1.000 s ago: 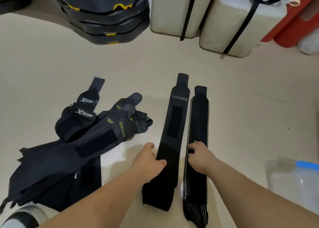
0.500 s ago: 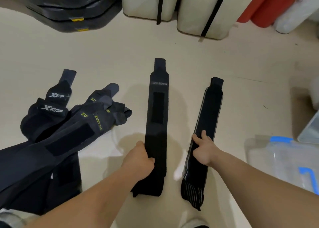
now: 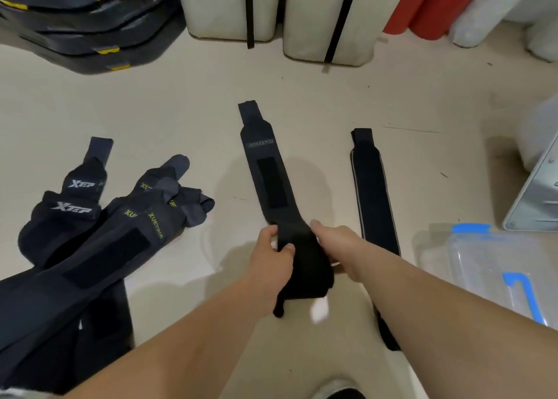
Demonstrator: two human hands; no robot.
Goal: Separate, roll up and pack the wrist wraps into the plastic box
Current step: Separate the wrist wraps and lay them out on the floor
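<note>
A black wrist wrap marked BOKEERSI (image 3: 267, 169) lies lengthwise on the beige floor in the middle. My left hand (image 3: 271, 255) grips its near end from the left, thumb over the fabric. My right hand (image 3: 335, 241) holds the same end from the right; its fingers are partly hidden. A second black wrap with pale edges (image 3: 373, 193) lies flat to the right, apart from both hands. A heap of several black wraps with XTEP and yellow lettering (image 3: 90, 232) sits at the left. The clear plastic box with blue clips (image 3: 498, 265) stands at the right.
Stacked black cases with yellow trim (image 3: 87, 21) stand at the back left. Two cream blocks with black straps (image 3: 302, 12) and red rolls (image 3: 428, 6) line the back. A grey metal object (image 3: 537, 193) sits behind the box.
My right hand left the pale-edged wrap, which now lies further right, and moved onto the near end of the BOKEERSI wrap. Both hands now hold that end slightly lifted.
</note>
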